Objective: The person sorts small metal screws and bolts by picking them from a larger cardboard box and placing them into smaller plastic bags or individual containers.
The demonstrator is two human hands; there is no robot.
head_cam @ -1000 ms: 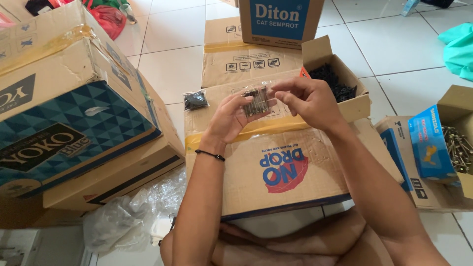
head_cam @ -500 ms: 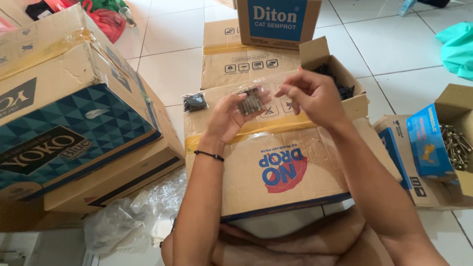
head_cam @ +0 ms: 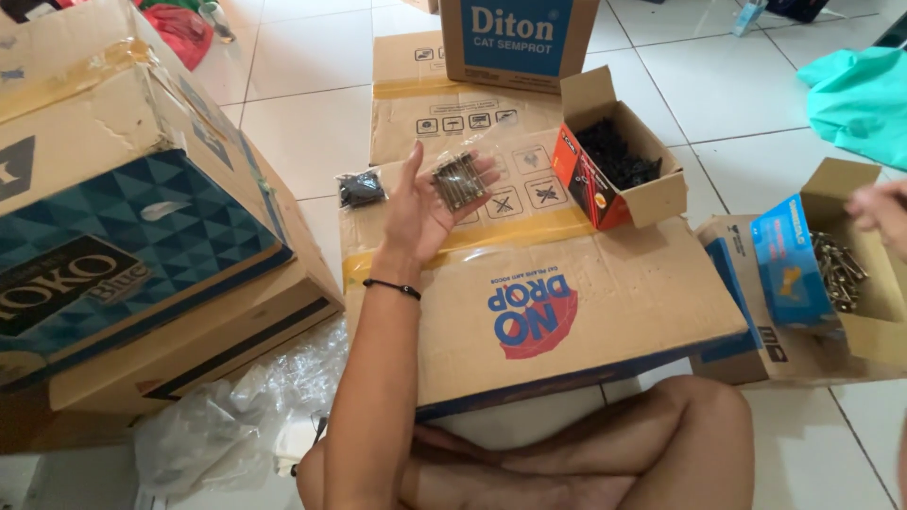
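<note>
Counts, left to right. Two stacked cartons are seen at the left of the frame, the upper one patterned in blue. One crumpled clear plastic sheet lies on the floor at lower left. One small sealed bag of black screws rests on the near-left corner of the large flat carton at centre. One clear packet of brass-coloured screws is carried on the left hand, above that carton. The left hand is held palm up, spread almost flat, fingers only slightly curled; the packet lies on the fingers, not clamped. One small open box of black screws stands on the carton, right of the packet. One open box of silver screws is noted at the right edge. The right hand is cut off by the frame just above that box; its opening cannot be told.
</note>
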